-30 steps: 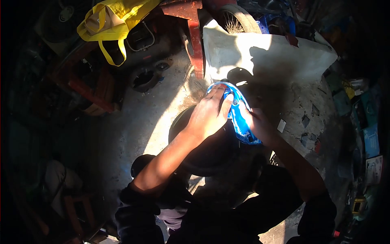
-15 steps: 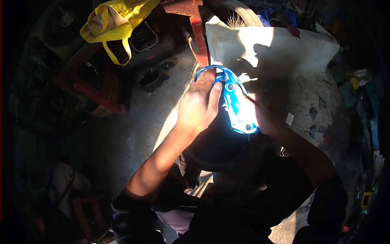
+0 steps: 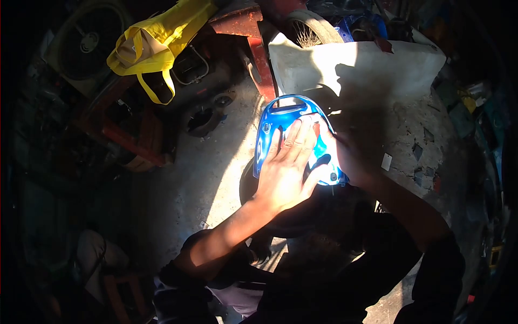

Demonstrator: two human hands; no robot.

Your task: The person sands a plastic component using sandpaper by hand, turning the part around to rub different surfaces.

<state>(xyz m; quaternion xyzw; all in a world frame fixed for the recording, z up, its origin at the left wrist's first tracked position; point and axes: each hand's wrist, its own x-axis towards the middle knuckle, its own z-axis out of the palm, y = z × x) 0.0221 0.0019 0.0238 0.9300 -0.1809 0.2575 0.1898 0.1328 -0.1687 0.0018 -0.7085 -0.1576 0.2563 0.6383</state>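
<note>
A glossy blue plastic part (image 3: 264,141), curved and with a slot near its top, faces up in bright sun. My left hand (image 3: 288,170) lies on its face with the fingers spread and pointing away from me. Around the part's right edge is my right hand (image 3: 353,159), partly in shadow, holding it. Below the part sits a dark round object (image 3: 251,186), mostly hidden by my left arm and shadow.
A yellow bag (image 3: 156,46) lies at the upper left, beside a red metal frame (image 3: 261,70). Beyond my hands are a white panel (image 3: 394,65) and a spoked wheel (image 3: 318,27). Small flat pieces (image 3: 417,151) lie on the floor at right.
The blue part has turned so that its broad face shows. My left hand has moved from its upper edge onto that face and its fingers have spread. My right hand still holds the right side.
</note>
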